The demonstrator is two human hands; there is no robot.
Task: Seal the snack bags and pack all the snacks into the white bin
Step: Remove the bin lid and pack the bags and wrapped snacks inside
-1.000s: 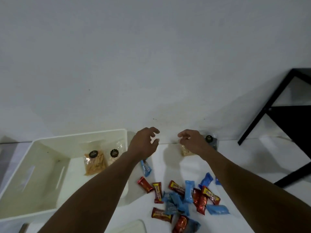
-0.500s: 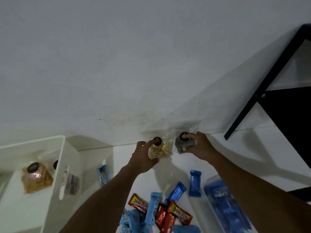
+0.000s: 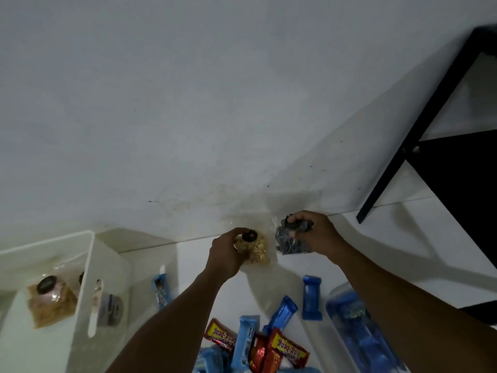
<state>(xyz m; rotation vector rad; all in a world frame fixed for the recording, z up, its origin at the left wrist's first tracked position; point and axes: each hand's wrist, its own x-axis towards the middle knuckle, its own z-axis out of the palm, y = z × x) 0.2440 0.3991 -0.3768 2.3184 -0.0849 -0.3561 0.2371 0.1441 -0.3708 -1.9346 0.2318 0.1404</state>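
1. Both hands have closed on bags since a second ago, when they hovered spread and empty near the wall.
2. Left hand (image 3: 226, 258) grasps the pale snack bag (image 3: 256, 250) by its side; right hand (image 3: 313, 234) pinches the dark snack bag (image 3: 289, 242) at its top. Both bags sit right of the white bin (image 3: 88, 267).
3. Whether either is sealed cannot be told; an unsealed top could spill on the carry.
4. Loose wrapped bars (image 3: 282, 314) lie right of the bin, nearer the person; a sweeping forearm could scatter them.
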